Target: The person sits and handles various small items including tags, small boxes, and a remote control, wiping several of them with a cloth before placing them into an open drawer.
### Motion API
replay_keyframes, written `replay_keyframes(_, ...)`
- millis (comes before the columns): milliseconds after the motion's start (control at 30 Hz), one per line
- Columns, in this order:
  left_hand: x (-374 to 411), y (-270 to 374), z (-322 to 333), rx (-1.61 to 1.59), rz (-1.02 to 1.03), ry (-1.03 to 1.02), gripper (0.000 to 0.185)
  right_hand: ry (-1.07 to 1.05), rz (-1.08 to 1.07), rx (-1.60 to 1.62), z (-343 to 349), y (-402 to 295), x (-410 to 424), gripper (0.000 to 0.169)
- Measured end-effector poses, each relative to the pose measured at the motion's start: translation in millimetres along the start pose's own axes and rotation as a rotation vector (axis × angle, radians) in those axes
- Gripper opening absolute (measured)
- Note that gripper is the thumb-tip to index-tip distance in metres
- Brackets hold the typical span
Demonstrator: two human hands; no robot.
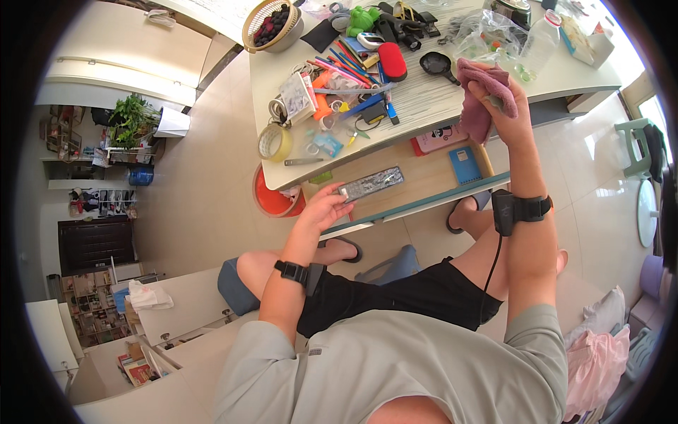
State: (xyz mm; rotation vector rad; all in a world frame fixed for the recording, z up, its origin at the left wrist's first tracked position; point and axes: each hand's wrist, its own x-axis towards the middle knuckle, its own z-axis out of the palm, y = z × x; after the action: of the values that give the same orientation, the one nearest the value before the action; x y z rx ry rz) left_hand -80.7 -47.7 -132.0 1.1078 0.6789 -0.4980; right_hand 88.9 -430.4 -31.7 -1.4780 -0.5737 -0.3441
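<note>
My left hand (323, 208) grips one end of a slim, shiny grey object (372, 184), which looks like a remote control in clear film. It is held over an open drawer (413, 196). Up at the right, my right hand (498, 106) is closed around a bunched mauve cloth (473, 119), near the table's front edge. In the drawer lie a blue spiral notebook (465, 165) and a pink case with a cat picture (439, 139). A black scoop-like item (437, 64) lies on the table beside the cloth.
The table (275, 175) carries a roll of tape (274, 143), pens (349, 66), a red case (392, 61), a plastic bottle (541, 42) and a basket (273, 26). A red bin (273, 196) stands by the table's left corner. A green stool (633, 146) is at the right.
</note>
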Motion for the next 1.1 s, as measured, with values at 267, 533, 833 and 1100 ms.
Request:
replay_keyframes(267, 53, -10, 11, -0.056, -0.032, 0.009, 0.047, -0.020, 0.036, -0.003, 4, 5, 3, 0.015)
replay_keyframes(533, 111, -10, 30, -0.214, 0.025, 0.074, 0.037, -0.001, 0.066, 0.018, 11, 4, 5, 0.015)
replay_keyframes(833, 144, -14, 18, -0.268, -0.082, 0.181, 0.022, 0.013, 0.096, 0.052, 10, 7, 9, 0.015)
replay_keyframes(1100, 163, -20, 17, -0.312, -0.070, 0.304, 0.022, -0.041, 0.019, -0.076, 16, 5, 14, 0.015)
